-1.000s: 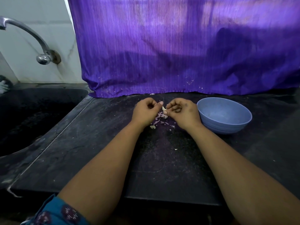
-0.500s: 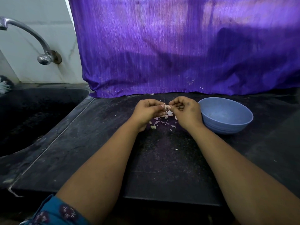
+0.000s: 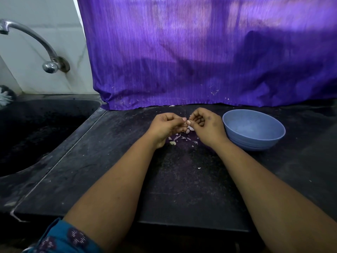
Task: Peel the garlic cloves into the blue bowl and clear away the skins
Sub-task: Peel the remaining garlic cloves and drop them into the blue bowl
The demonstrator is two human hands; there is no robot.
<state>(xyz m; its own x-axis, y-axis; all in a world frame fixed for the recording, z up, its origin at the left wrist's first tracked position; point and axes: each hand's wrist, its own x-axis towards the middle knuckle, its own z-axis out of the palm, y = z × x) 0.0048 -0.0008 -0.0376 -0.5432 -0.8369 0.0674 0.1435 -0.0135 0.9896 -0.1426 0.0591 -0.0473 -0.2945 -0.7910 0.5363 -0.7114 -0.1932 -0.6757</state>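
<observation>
The garlic clove (image 3: pixel 188 122) sat pinched between the fingertips of both hands, held just above the dark countertop (image 3: pixel 182 179), and was mostly hidden by the fingers, so how much skin remained on it could not be told. The left hand (image 3: pixel 166 127) had its fingers curled inward, thumb and forefinger closing on the clove from the left. The right hand (image 3: pixel 207 126) met it from the other side, fingers bent and bunched round the same small piece, the knuckles turned toward the camera. The two hands touched at the fingertips.

Directly beneath and just in front of them lay the skins (image 3: pixel 179 138), a loose scatter of pale pink and white flakes on the counter, with one more stray fleck (image 3: pixel 199 168) nearer the person. The blue bowl (image 3: pixel 273 137) stood upright just beside the right hand, to its right; its inside showed only blue, though the near part of the floor was hidden by the rim.

Behind everything a purple cloth (image 3: pixel 200 61) hung down to the back edge of the counter. To the left was a dark sink (image 3: pixel 45 128), with a curved metal tap (image 3: pixel 36 41) fixed to the white tiled wall (image 3: pixel 36 11) above it. A patterned teal sleeve (image 3: pixel 63 238) showed at the lower left.
</observation>
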